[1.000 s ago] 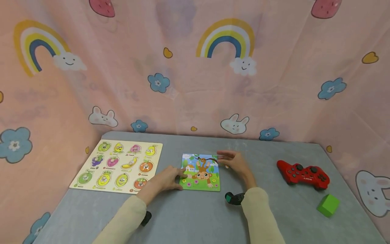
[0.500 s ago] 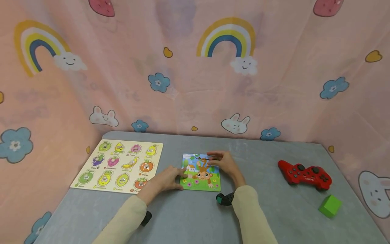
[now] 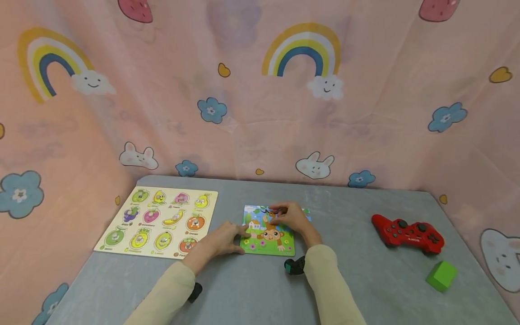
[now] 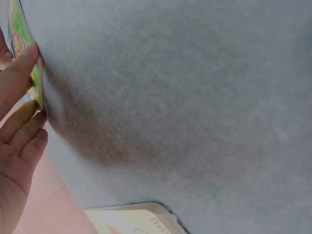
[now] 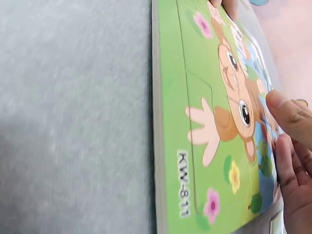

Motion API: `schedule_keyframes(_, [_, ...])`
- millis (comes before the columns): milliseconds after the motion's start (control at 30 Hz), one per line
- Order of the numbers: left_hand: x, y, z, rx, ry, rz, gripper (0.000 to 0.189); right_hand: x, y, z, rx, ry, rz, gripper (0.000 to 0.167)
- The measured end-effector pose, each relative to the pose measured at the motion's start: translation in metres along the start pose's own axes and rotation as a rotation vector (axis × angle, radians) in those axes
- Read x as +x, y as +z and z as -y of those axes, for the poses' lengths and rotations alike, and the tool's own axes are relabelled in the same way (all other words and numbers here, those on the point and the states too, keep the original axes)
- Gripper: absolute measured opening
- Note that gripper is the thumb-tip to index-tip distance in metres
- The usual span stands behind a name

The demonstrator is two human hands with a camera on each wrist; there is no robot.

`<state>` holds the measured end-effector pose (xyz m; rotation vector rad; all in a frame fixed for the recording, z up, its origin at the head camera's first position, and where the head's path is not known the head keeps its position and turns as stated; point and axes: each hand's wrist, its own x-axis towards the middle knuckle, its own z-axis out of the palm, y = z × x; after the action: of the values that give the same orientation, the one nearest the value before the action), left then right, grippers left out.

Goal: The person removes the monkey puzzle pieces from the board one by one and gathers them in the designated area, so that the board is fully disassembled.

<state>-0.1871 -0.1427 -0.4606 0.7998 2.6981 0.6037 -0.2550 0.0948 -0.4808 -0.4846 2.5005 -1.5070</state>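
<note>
A square monkey puzzle (image 3: 262, 243) with a green, grassy border lies at the middle of the table. My left hand (image 3: 221, 239) holds it steady at the left side, with the thumb by the near left corner and a finger over the picture. In the left wrist view, its fingertips (image 4: 30, 52) meet the puzzle's edge. My right hand (image 3: 293, 219) reaches over the upper right part of the puzzle. Thumb and fingers are spread apart on the picture in the right wrist view, partly covering it. A small blue piece (image 3: 306, 213) shows just beyond the right hand.
At the left lies a cream fruit puzzle board (image 3: 162, 246), near my left forearm. A red game controller (image 3: 407, 233) and a green block (image 3: 441, 276) are on the right. A pink patterned cloth (image 3: 252, 135) hangs behind the grey table (image 3: 252, 298).
My right hand has moved left from beside the puzzle's right edge to over its upper part. A blue piece now shows to the right of the hand. My left hand stays in place.
</note>
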Motion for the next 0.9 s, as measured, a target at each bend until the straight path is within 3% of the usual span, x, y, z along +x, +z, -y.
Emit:
schedule_keyframes(133, [0.001,0.001,-0.001,-0.001,0.005,-0.003,0.045,0.002,0.001,0.000,-0.041,-0.007,0.015,0.037])
schedule_keyframes(333, [0.002,0.000,-0.001,0.006,0.014,-0.006,0.045,0.007,-0.001,-0.008,-0.071,-0.083,0.035,0.036])
schedule_keyframes(500, [0.002,0.001,0.000,-0.002,0.018,-0.004,0.046,0.012,-0.001,-0.004,-0.145,-0.026,0.103,0.038])
schedule_keyframes(533, [0.001,0.001,0.000,-0.005,0.015,-0.004,0.046,0.010,-0.002,0.006,-0.178,0.007,0.120,0.038])
schedule_keyframes(667, [0.000,0.001,0.000,-0.013,0.004,-0.001,0.045,0.015,-0.001,0.014,-0.256,0.016,0.167,0.038])
schedule_keyframes(900, [0.000,0.000,0.000,-0.019,-0.012,-0.006,0.044,0.018,0.003,0.023,-0.310,0.051,0.183,0.036])
